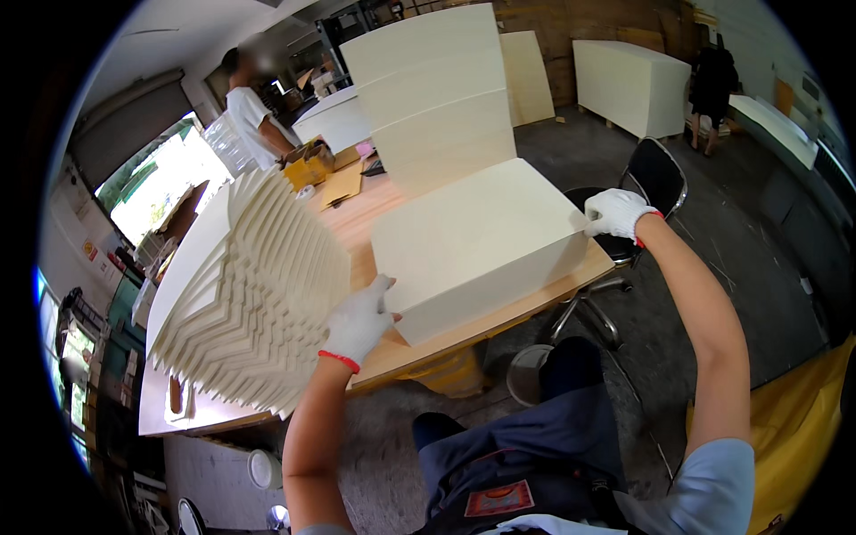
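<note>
A thick block of stacked cream sheets (481,218) lies on the wooden table in front of me. At its near left corner is my left hand (357,321), in a white knit glove with a red cuff; thumb and forefinger are spread and their bare tips touch the stack's edge. My right hand (617,214), gloved the same way, is closed on the stack's right corner with its fingers curled. Beside my left hand leans a fanned pile of folded cream sheets (259,294). Tall cream sheets (432,98) stand upright behind the block.
The table's pale wooden top (374,201) carries a yellow-brown box (308,168) and brown card farther back. A black chair (655,174) stands to the right, a bucket (528,374) below the table edge. One person (254,116) stands far left, another (711,89) far right.
</note>
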Demonstrator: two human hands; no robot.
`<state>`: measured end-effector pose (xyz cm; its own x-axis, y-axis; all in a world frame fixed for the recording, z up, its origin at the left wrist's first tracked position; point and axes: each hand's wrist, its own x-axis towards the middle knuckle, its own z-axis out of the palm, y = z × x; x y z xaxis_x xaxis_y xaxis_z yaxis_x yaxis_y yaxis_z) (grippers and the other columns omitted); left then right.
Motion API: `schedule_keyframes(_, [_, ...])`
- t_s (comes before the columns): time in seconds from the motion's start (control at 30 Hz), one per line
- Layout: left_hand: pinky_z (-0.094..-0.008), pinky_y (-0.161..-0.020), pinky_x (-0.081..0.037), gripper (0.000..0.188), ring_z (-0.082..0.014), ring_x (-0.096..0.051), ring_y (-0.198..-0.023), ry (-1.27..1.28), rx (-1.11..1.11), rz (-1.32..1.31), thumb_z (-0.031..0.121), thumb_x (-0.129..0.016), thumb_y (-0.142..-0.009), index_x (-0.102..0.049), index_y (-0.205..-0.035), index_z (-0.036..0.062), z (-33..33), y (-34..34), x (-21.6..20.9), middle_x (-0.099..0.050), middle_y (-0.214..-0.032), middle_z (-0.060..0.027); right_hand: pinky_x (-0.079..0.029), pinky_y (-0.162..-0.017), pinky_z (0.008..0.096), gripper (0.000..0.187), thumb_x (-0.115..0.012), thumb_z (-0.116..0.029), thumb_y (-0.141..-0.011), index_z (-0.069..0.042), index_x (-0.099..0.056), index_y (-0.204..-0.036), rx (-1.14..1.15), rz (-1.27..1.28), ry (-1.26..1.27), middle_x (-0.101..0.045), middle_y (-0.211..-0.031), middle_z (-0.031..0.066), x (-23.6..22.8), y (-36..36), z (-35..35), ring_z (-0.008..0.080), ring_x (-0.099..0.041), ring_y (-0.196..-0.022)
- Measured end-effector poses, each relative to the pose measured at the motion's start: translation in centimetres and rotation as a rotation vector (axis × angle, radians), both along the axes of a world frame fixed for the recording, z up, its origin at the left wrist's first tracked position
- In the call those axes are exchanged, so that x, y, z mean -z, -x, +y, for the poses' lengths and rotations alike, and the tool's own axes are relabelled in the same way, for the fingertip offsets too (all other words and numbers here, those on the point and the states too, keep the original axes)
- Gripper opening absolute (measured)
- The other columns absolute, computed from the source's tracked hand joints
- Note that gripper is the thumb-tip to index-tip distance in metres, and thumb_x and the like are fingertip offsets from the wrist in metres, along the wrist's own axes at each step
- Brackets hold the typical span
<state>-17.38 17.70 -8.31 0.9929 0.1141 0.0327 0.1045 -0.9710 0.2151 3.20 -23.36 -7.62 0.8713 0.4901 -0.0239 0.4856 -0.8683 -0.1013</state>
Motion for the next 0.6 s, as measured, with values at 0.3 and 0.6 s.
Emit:
schedule_keyframes(0.3, [-0.0371, -0.079, -0.053, 0.052, -0.0259, -0.070, -0.091, 0.070, 0.035, 0.010, 0.020, -0.073, -0.086, -0.058, -0.135, 0.0114, -2.2, -2.6, -6.5, -0.073, -0.094, -0.0123, -0.052, -0.084, 0.0408, 0.039, -0.071, -0.044, -0.081, -0.012, -0.072, -0.103, -0.042, 0.092, -0.069, -0.073, -0.102, 0.0127, -0.5, 0.4, -0.9, 0.0320, -0.068, -0.098])
schedule_keyframes(0.6, [-0.0462, -0.094, -0.050, 0.055, -0.0385, -0.065, -0.107, -0.190, 0.293, -0.482, 0.043, -0.057, -0.094, -0.058, -0.135, 0.0070, -4.4, -26.5, 0.7, -0.070, -0.113, -0.0201, -0.052, -0.076, 0.0434, 0.037, -0.069, -0.046, -0.082, -0.013, -0.070, -0.099, -0.079, 0.125, -0.063, -0.072, -0.094, 0.0122, 0.1, -0.2, -1.4, 0.0328, -0.068, -0.091])
